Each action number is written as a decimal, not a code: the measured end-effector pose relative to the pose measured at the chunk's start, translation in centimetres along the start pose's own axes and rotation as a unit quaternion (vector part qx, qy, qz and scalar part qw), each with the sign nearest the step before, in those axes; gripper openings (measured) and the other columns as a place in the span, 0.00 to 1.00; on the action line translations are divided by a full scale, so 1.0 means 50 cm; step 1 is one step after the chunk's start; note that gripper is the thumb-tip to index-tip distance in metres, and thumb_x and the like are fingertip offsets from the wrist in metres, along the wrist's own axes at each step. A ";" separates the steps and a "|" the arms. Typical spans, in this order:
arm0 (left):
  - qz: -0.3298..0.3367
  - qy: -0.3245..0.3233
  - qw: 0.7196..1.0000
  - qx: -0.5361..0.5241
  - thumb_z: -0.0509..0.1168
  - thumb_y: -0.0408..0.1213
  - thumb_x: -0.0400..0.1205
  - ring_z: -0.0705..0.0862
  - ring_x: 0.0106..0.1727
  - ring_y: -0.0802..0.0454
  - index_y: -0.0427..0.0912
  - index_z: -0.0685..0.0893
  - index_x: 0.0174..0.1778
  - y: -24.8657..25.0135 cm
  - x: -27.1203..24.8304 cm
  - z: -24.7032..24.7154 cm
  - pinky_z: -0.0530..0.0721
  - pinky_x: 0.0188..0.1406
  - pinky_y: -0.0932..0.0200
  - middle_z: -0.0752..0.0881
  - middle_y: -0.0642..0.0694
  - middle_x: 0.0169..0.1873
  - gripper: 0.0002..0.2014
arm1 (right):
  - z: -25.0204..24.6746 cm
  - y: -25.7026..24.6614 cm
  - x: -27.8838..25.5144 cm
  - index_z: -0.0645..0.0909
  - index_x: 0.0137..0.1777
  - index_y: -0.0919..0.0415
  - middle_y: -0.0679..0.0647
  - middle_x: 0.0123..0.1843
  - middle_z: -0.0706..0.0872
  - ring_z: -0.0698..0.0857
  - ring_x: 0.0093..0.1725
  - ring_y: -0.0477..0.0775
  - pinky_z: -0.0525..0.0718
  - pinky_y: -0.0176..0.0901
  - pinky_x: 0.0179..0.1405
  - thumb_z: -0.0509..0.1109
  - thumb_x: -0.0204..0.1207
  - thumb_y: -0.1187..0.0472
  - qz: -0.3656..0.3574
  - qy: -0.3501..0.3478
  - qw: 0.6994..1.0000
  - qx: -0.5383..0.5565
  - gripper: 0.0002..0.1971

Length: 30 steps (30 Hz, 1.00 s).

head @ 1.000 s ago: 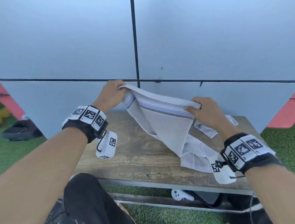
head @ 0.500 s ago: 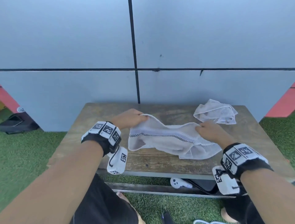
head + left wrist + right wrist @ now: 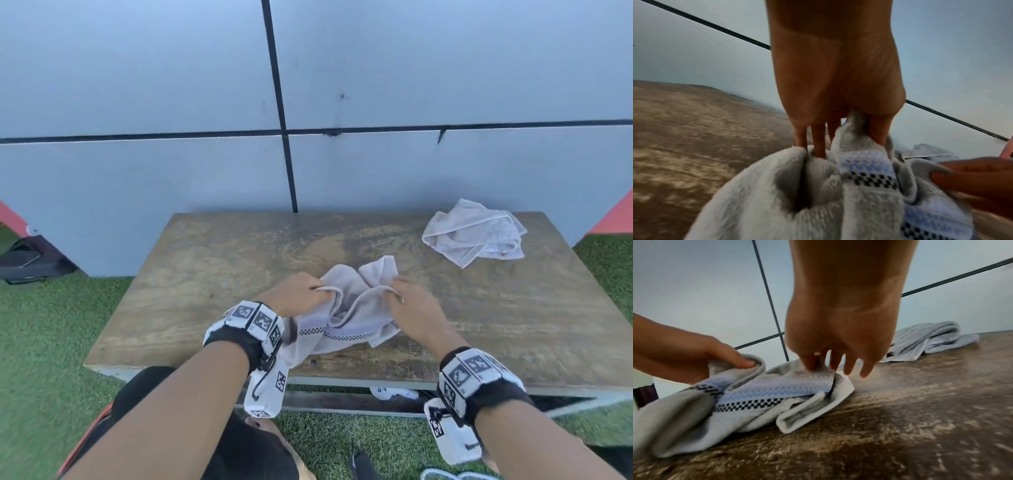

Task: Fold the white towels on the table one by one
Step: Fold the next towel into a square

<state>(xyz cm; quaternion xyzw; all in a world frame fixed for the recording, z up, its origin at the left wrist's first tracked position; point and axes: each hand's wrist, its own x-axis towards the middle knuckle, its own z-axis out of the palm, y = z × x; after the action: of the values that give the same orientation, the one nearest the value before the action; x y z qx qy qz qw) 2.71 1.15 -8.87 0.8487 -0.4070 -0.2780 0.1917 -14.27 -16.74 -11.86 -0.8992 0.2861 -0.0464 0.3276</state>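
Observation:
A white towel [image 3: 346, 317] with a blue band and a black checked stripe lies bunched on the near middle of the wooden table [image 3: 212, 274]. My left hand [image 3: 297, 295] pinches its left edge between thumb and fingers; the wrist view shows the towel [image 3: 863, 170] caught under the thumb of that hand [image 3: 838, 100]. My right hand [image 3: 409, 308] pinches the right edge, and its wrist view shows thumb and forefinger on the towel [image 3: 781, 386] while the other fingers [image 3: 851, 365] hang straight. Both hands sit close together over the cloth.
A second white towel [image 3: 474, 233] lies crumpled at the table's far right corner, also seen as a towel [image 3: 929, 340] behind my right hand. A grey panelled wall [image 3: 205, 102] stands right behind the table. Green turf surrounds it; a dark bag [image 3: 30, 257] sits at far left.
The towel, held up and spread a second ago, has come down onto the table. My hands have moved toward each other, so the cloth bunches between them.

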 end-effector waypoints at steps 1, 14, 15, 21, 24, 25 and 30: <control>0.009 0.016 1.000 -0.014 0.62 0.46 0.87 0.72 0.30 0.50 0.35 0.78 0.33 -0.009 -0.005 -0.002 0.68 0.32 0.55 0.78 0.40 0.30 0.21 | 0.002 0.007 0.007 0.76 0.36 0.51 0.52 0.49 0.79 0.79 0.50 0.63 0.80 0.54 0.50 0.53 0.80 0.49 0.015 0.027 0.999 -0.014 0.15; 0.080 0.056 0.994 -0.056 0.64 0.36 0.82 0.69 0.25 0.56 0.35 0.82 0.30 0.022 0.055 -0.064 0.70 0.25 0.62 0.81 0.44 0.25 0.15 | -0.056 -0.103 0.145 0.64 0.26 0.60 0.55 0.25 0.70 0.66 0.25 0.52 0.61 0.39 0.22 0.62 0.79 0.65 -0.056 -0.068 0.996 -0.027 0.18; 0.077 0.086 0.991 -0.071 0.65 0.37 0.82 0.67 0.25 0.57 0.36 0.81 0.29 0.032 0.077 -0.104 0.68 0.24 0.64 0.78 0.47 0.24 0.15 | -0.088 -0.124 0.180 0.66 0.27 0.60 0.54 0.26 0.73 0.69 0.27 0.53 0.62 0.40 0.23 0.61 0.79 0.64 -0.065 -0.040 0.996 -0.038 0.18; 0.041 0.269 0.962 -0.005 0.61 0.34 0.82 0.68 0.27 0.50 0.39 0.77 0.27 0.077 0.202 -0.357 0.66 0.28 0.56 0.75 0.43 0.25 0.15 | -0.280 -0.201 0.386 0.73 0.34 0.64 0.61 0.35 0.78 0.78 0.38 0.59 0.68 0.47 0.32 0.57 0.84 0.62 -0.072 0.112 0.990 -0.048 0.16; -0.011 0.367 0.929 0.037 0.54 0.42 0.79 0.74 0.30 0.41 0.40 0.73 0.25 0.051 0.231 -0.450 0.65 0.25 0.55 0.76 0.42 0.25 0.17 | -0.352 -0.199 0.437 0.70 0.30 0.59 0.61 0.35 0.78 0.79 0.45 0.64 0.74 0.48 0.41 0.58 0.84 0.59 -0.035 0.174 0.982 -0.062 0.18; -0.033 0.373 0.925 0.054 0.54 0.43 0.80 0.74 0.30 0.41 0.40 0.71 0.24 0.042 0.237 -0.471 0.65 0.25 0.56 0.74 0.43 0.24 0.19 | -0.367 -0.197 0.449 0.71 0.30 0.58 0.61 0.35 0.79 0.79 0.46 0.65 0.77 0.50 0.44 0.59 0.84 0.58 -0.025 0.170 0.983 -0.060 0.19; -0.099 0.327 0.940 0.003 0.56 0.46 0.88 0.90 0.35 0.36 0.39 0.78 0.34 0.047 0.259 -0.506 0.83 0.33 0.54 0.86 0.35 0.29 0.19 | -0.377 -0.214 0.485 0.83 0.44 0.63 0.61 0.42 0.92 0.88 0.31 0.59 0.87 0.49 0.37 0.59 0.81 0.64 0.012 0.126 0.989 0.076 0.11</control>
<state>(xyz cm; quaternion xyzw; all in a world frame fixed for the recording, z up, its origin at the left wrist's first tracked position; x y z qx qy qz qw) 23.87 -8.07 7.89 0.9294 -0.2368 -0.0017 0.2832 5.96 -33.92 6.91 -0.8551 0.3312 -0.1775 0.3572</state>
